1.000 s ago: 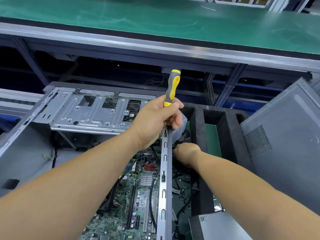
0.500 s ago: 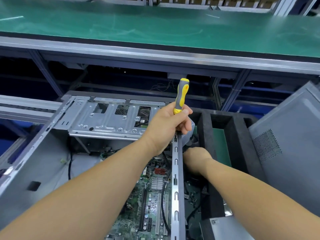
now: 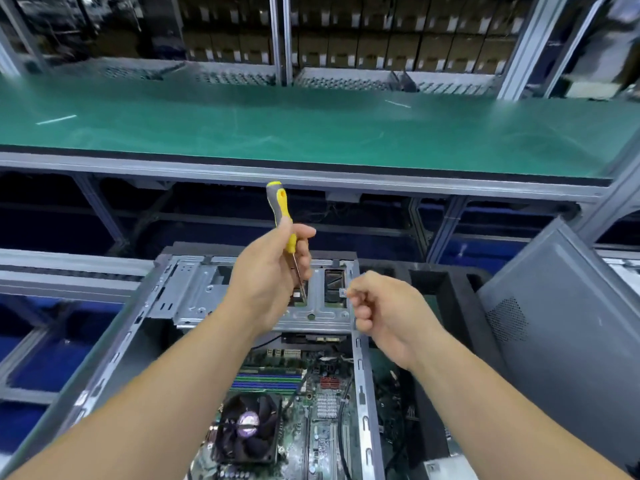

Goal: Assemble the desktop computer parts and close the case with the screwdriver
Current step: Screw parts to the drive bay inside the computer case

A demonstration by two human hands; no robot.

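We have lifted both hands up and clear of the case [image 3: 162, 306]: a second ago the left hand [image 3: 266, 282] held the screwdriver [image 3: 284, 223] low against the case's right rail [image 3: 362, 393], with the right hand [image 3: 384, 313] tucked down beside that rail, and now both hover above the drive cage [image 3: 207, 292] at the far end of the case. Our left hand grips the screwdriver by the lower handle, handle up and slightly tilted, its tip in the air over the cage and touching nothing we can see. Our right hand is curled, thumb and forefinger pinched together just right of the cage; whether a screw sits in that pinch is too small to tell. The two hands are near each other but apart. We judge that the work down at the rail is finished or paused and that we are about to bring a screw and the tip together. Inside the case the board [image 3: 311, 427] and its fan [image 3: 247, 427] lie exposed, so the case is not yet closed. The side panel [image 3: 561, 334] leans just right of the case, beyond the black foam tray [image 3: 460, 306], still waiting to go on.
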